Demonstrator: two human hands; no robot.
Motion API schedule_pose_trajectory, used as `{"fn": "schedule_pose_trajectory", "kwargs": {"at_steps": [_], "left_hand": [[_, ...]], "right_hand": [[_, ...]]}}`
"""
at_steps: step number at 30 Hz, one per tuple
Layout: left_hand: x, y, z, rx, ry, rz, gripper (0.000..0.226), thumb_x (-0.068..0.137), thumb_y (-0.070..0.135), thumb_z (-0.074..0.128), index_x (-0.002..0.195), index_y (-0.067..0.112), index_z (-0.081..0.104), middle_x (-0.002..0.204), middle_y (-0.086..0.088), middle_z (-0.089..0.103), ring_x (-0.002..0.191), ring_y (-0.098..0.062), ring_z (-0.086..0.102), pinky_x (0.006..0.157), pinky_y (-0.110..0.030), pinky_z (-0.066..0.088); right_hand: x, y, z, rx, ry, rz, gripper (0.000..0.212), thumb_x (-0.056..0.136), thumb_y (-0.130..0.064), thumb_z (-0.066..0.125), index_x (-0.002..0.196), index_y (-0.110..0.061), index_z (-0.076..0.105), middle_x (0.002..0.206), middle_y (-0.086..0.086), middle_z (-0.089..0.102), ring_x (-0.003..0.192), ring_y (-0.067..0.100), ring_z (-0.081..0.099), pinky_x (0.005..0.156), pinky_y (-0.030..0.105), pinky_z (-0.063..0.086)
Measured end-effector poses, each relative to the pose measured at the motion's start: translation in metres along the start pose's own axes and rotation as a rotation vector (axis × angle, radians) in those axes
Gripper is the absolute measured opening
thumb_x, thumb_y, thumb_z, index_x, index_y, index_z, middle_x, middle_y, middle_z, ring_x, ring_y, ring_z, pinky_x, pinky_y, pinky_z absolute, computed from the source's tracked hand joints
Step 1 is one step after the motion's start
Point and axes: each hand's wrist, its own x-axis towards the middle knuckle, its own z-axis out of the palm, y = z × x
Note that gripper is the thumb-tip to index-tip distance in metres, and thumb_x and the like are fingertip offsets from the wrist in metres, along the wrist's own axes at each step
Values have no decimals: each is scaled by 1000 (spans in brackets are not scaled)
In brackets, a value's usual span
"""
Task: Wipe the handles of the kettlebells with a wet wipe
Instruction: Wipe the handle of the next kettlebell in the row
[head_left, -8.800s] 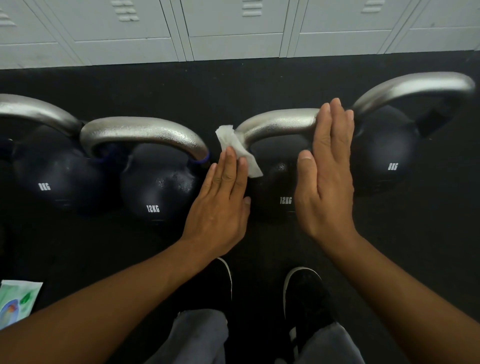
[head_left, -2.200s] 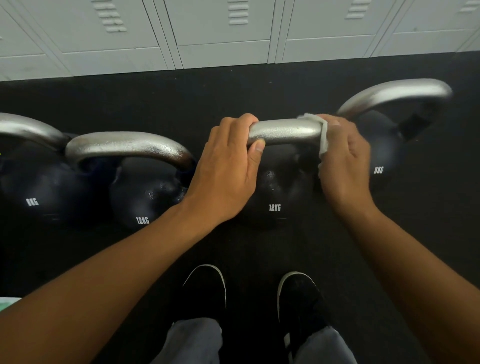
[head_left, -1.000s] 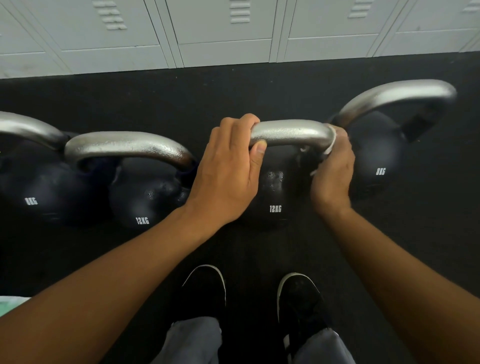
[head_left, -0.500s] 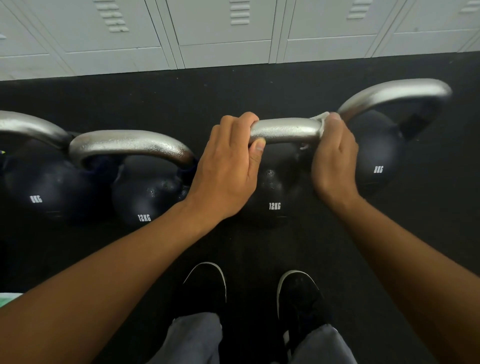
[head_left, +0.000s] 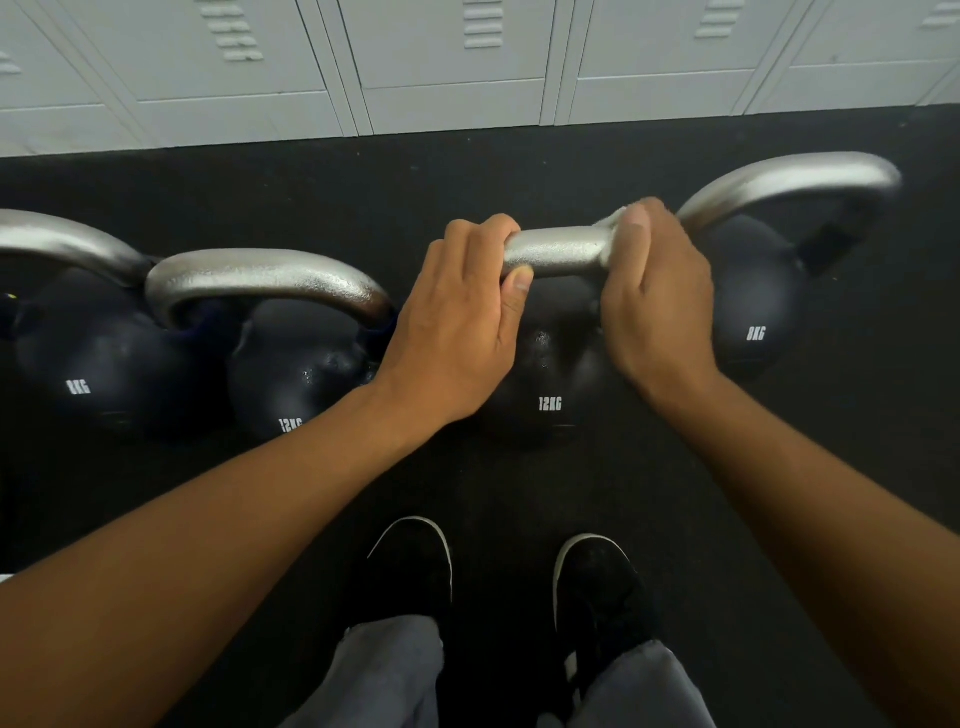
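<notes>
Gripping the handle (head_left: 558, 253), right hand (head_left: 657, 301) fingers (head_left: 636, 218) curl round the wet wipe (head_left: 612, 223); left hand (head_left: 460, 322) clasps bare metal.

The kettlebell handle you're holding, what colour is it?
Shiny silver handle, on a black kettlebell; seen in the head view.

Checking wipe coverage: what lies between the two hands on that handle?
Head view: only bare silver handle between the left hand and right hand; the wipe sits under the right.
</notes>
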Motion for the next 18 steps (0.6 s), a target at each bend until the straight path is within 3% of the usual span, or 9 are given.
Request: {"fn": "schedule_pose_trajectory", "kwargs": {"at_steps": [2, 4, 8, 13, 15, 18], "left_hand": [[-1, -1, 0, 12, -4, 7, 41, 107, 35, 35, 135, 9, 50, 115, -9, 49, 93, -18, 46, 77, -32, 41], [0, 0, -1, 24, -7, 11, 42, 107, 36, 35, 136, 10, 50, 115, -8, 49, 93, -16, 46, 77, -31, 41], [1, -2, -4, 18, -35, 21, 41, 107, 36, 35, 136, 10, 49, 114, -7, 48, 93, -18, 47, 75, -35, 44], [2, -3, -2, -5, -27, 8, 42, 106, 36, 35, 136, 10, 49, 114, -7, 47, 94, -19, 47, 77, -37, 44], [1, -3, -3, -8, -37, 8, 42, 106, 37, 36, 137, 10, 48, 115, -7, 48, 95, -19, 47, 78, -38, 45], [0, -3, -4, -14, -49, 13, 42, 107, 36, 37, 138, 11, 47, 117, -8, 49, 96, -20, 48, 79, -39, 47]], "right_hand": [[-18, 0, 8, -94, 60, -134, 39, 111, -29, 28, 121, -11, 61, 112, 8, 59, 100, 22, 50, 88, 34, 36], [-23, 1, 13, -139, 81, -180, 44, 111, -33, 28, 131, -7, 57, 120, 10, 57, 105, 23, 47, 92, 34, 36], [-9, -1, 5, -118, 51, -178, 41, 111, -32, 27, 114, -10, 62, 106, 8, 58, 94, 24, 50, 82, 34, 36], [12, -5, 0, -160, -51, -83, 38, 107, -31, 25, 89, -14, 54, 84, 3, 55, 76, 23, 50, 67, 29, 24], [7, -6, 0, -125, -27, -105, 38, 108, -30, 25, 92, -14, 56, 87, 1, 54, 80, 22, 50, 70, 30, 29], [-14, -5, 4, -95, 30, -182, 37, 110, -28, 30, 115, -9, 61, 107, 5, 57, 99, 21, 50, 87, 36, 40]]}}
